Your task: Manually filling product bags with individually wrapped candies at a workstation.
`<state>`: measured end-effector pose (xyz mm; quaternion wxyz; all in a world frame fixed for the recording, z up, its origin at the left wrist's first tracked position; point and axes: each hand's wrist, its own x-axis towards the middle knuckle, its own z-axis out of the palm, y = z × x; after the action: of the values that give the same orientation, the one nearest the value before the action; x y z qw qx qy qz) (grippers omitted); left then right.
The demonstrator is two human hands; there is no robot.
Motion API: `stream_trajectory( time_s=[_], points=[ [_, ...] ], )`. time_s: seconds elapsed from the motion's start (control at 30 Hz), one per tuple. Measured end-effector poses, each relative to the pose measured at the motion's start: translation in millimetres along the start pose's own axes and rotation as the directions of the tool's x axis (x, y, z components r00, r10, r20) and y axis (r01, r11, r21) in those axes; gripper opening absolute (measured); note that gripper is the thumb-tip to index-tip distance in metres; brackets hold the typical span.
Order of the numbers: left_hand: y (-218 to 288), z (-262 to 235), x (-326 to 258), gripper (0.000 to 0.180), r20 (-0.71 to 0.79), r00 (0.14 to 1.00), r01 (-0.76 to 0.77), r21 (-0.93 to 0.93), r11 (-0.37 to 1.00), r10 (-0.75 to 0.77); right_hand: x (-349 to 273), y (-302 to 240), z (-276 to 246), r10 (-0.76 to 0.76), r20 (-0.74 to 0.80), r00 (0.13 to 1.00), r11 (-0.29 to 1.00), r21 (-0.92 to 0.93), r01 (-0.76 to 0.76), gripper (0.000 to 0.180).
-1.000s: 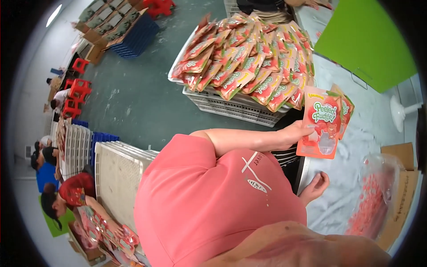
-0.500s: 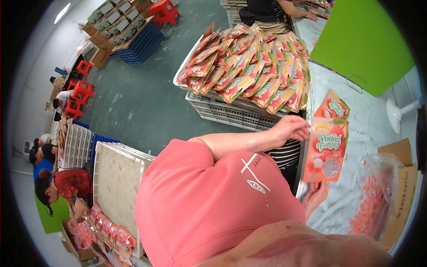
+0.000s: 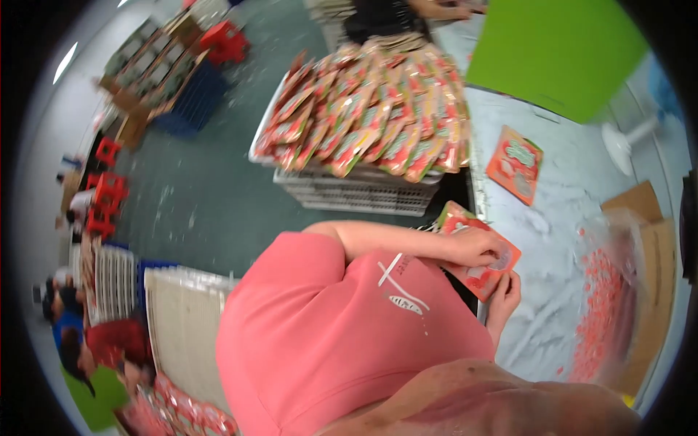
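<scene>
My left hand [image 3: 474, 247] reaches across my pink shirt and grips a red and green snack pouch [image 3: 465, 220] by its upper side. My right hand [image 3: 505, 294] holds the same pouch from below, close to my body, over the edge of the marbled white table [image 3: 552, 240]. A second, similar pouch [image 3: 515, 163] lies flat on the table farther away, apart from both hands.
A stack of white crates [image 3: 363, 192] bears several rows of pouches [image 3: 371, 116]. On the table are a green board [image 3: 560, 51], a clear bag of small red pieces [image 3: 611, 305], a cardboard box [image 3: 647, 218] and a white fan [image 3: 625, 138]. Another person [image 3: 385, 18] stands behind the crates; more people [image 3: 87, 341] sit at lower left.
My hands, which held pouches up over the table, have come down and back toward my body with one pouch. Another pouch now lies on the table.
</scene>
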<state>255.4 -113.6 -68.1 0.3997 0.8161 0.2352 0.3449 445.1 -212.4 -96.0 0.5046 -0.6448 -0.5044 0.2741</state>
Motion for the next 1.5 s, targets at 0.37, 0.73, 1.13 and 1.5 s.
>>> stream_trajectory(
  time_s=[0.37,0.73,1.13,1.5],
  points=[
    [-17.2,30.5,18.1,0.023,0.19,0.955,0.225,0.029,0.974,-0.226,-8.5,19.1,-0.7,0.265,0.077,0.961,0.949,0.157,-0.275,0.015],
    [-18.6,30.5,17.9,0.034,0.107,0.963,0.256,-0.066,0.964,-0.249,-9.8,-19.1,10.2,0.082,0.071,0.994,0.997,-0.002,-0.082,0.019],
    [-17.8,20.4,21.5,0.016,0.278,0.866,0.499,-0.458,0.735,-0.415,-7.0,-41.0,5.8,0.255,0.145,0.956,0.891,0.349,-0.291,0.018],
    [-12.9,24.9,12.3,0.015,0.102,0.912,0.406,-0.102,0.908,-0.396,-12.2,-27.8,5.7,0.153,-0.043,0.987,0.985,0.091,-0.148,0.014]
  ],
)
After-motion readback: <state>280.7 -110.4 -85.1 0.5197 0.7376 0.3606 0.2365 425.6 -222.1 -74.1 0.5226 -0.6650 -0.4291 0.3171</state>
